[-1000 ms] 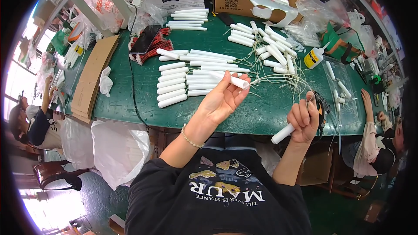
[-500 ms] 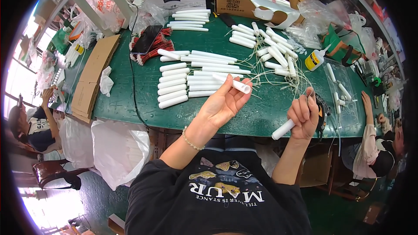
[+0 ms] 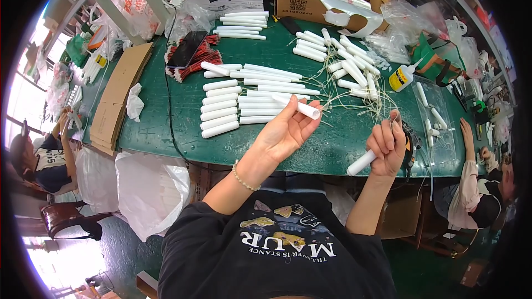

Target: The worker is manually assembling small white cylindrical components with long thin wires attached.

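Over the green table, my left hand (image 3: 281,135) is closed around a white tube (image 3: 307,109), its hollow end turned to the right. My right hand (image 3: 386,147) is closed too, with a second white tube (image 3: 361,164) held against the palm and slanting down to the left. Its thumb and forefinger are pinched together near thin pale cords; whether they grip one is too small to tell. Just beyond my left hand lie rows of white tubes (image 3: 220,116). Loose pale cords (image 3: 354,104) trail between both hands and a heap of corded white tubes (image 3: 354,72).
A yellow-labelled glue bottle (image 3: 400,77) stands right of the heap. A dark phone (image 3: 187,50) rests on red wires (image 3: 208,55). An open cardboard box (image 3: 332,8) is at the back; flat cardboard (image 3: 119,97) lies left. People sit at both sides.
My hands and both tubes have hardly moved. The person at the far left has shifted their hands slightly.
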